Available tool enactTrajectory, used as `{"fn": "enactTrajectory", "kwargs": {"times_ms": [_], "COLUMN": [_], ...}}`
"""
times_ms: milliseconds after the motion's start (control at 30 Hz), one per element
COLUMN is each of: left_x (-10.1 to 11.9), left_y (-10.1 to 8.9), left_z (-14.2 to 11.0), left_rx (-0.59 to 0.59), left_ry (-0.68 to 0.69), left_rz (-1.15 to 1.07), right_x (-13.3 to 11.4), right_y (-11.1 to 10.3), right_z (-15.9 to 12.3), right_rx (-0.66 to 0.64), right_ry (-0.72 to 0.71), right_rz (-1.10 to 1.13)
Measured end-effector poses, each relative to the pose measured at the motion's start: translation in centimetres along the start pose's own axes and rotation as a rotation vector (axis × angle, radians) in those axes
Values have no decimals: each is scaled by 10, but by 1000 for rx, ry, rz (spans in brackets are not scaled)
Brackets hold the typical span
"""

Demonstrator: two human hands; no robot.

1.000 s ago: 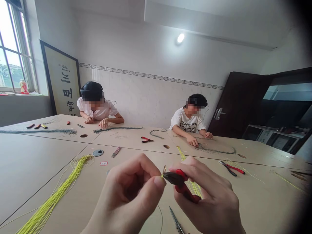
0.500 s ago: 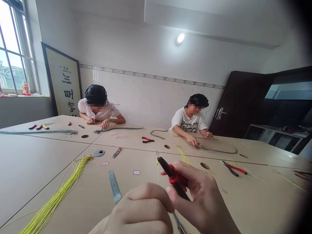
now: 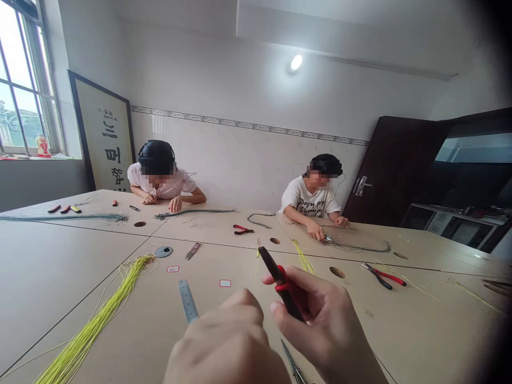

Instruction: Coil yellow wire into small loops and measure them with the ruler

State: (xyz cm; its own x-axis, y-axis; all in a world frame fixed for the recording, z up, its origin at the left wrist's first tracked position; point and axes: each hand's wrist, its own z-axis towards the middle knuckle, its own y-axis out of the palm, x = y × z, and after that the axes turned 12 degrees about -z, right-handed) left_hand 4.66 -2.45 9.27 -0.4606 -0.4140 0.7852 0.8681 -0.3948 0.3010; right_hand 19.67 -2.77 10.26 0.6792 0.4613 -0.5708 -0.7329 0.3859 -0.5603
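My right hand (image 3: 320, 312) is wrapped around pliers (image 3: 286, 288) with red handles and dark jaws, the jaws pointing up and away from me. By the jaw tip stands a small upright loop at the top of a thin yellow cord (image 3: 256, 266). The cord runs down behind my left hand (image 3: 228, 341), which is closed, back of the hand towards me, slightly blurred. Its fingertips are hidden, but the cord leads into it. Under my hands lies a pointed metal tool (image 3: 293, 362), partly covered. A steel ruler (image 3: 188, 301) is left of my left hand.
A bundle of yellow cords (image 3: 98, 314) lies at left, another bundle (image 3: 304, 256) beyond my right hand. Thread snips (image 3: 192, 250), red-handled pliers (image 3: 243, 229) and red-and-black pliers (image 3: 382, 276) rest on the table (image 3: 132, 341). Two people (image 3: 160, 181) (image 3: 316, 194) work opposite with dark wires.
My left hand has turned, its back now facing up, and moved slightly. The pliers' tip has risen a little in my right hand. More of the pointed metal tool shows.
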Motion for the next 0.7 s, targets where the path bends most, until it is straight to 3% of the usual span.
{"fn": "enactTrajectory", "kwargs": {"times_ms": [100,200,433,700], "left_x": [8,14,12,10], "left_y": [2,5,4,1], "left_z": [0,4,16,21], "left_rx": [54,154,35,77], "left_ry": [6,-114,-290,-267], "left_rz": [-162,-308,-220,-87], "right_x": [0,-3,-7,-4], "right_y": [-4,-6,-8,-11], "right_z": [1,1,-3,-3], "right_rx": [-10,-9,24,-70], "right_ry": [-2,-25,-101,56], "right_rz": [-39,-69,-86,-146]}}
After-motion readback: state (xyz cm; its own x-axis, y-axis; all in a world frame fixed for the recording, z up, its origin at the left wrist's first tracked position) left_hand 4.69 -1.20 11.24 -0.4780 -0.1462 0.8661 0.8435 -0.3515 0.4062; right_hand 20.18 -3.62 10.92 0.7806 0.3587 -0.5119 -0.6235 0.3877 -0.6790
